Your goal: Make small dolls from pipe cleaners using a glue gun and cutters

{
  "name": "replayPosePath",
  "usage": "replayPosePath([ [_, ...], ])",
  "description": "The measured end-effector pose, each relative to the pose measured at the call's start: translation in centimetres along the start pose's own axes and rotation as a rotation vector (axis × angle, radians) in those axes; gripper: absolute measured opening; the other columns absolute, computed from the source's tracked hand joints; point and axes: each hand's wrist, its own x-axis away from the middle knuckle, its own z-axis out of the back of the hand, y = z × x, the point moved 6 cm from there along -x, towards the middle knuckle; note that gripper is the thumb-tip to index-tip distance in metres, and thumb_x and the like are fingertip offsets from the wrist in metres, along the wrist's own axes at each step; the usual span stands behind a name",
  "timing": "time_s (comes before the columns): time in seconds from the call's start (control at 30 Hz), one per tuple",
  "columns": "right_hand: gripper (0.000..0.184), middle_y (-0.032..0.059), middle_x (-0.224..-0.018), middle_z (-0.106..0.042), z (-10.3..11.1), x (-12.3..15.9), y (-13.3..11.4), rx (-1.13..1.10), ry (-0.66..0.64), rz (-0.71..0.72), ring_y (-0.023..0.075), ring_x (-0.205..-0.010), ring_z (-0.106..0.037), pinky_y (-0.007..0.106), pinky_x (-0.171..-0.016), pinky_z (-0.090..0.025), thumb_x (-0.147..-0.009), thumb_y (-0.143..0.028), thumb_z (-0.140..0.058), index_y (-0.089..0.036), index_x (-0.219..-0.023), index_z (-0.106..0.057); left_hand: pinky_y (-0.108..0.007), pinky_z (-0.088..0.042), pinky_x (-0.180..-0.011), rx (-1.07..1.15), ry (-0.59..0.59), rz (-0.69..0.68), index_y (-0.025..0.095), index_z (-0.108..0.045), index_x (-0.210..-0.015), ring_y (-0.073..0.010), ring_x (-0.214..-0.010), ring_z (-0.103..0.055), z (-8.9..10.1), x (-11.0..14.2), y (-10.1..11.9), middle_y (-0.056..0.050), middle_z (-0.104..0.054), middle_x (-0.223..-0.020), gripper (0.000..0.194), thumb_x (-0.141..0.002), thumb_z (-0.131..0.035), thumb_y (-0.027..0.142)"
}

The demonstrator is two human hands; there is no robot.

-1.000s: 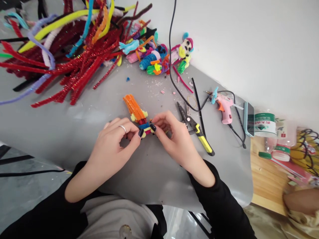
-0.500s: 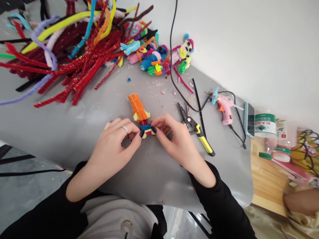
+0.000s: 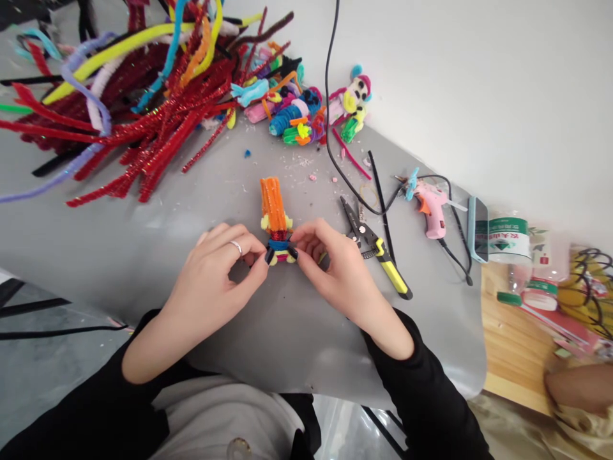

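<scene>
A small pipe-cleaner figure (image 3: 273, 207) lies on the grey table, its long orange part pointing away from me. Toward me it has yellow tufts, a red sparkly band, a blue band and a bit of pink. My left hand (image 3: 225, 262), with a ring on it, pinches the figure's left side at the blue band. From the right, my right hand (image 3: 332, 271) grips the same band between thumb and fingers. Both sets of fingertips hide the figure's near sides. Pliers (image 3: 376, 249) with yellow and black handles lie just right of my right hand.
A big heap of pipe cleaners (image 3: 158, 128), mostly red, covers the back left. Several finished-looking pipe-cleaner figures (image 3: 297, 115) lie at the back. A black cable (image 3: 328, 96) crosses to a pink glue gun (image 3: 433, 211). Farther right are a phone (image 3: 477, 230) and plastic bottles (image 3: 510, 239).
The figure has turned a little, so its orange end has swung right and now points more straight away from me. Both hands keep hold and have barely shifted.
</scene>
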Motion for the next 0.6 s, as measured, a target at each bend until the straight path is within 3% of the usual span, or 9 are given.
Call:
replayPosePath([
  [0.6, 0.017, 0.0043, -0.100, -0.071, -0.28, 0.03, 0.04, 0.016, -0.019, 0.052, 0.0158, -0.082, -0.065, 0.031, -0.077, -0.056, -0.097, -0.011, -0.052, -0.023, -0.103, -0.062, -0.034, -0.046, -0.068, 0.039, -0.014, -0.057, 0.026, -0.061, -0.085, -0.0207, -0.074, -0.062, 0.20, -0.11, -0.66, 0.001, -0.067, -0.078, 0.014, -0.098, -0.057, 0.022],
])
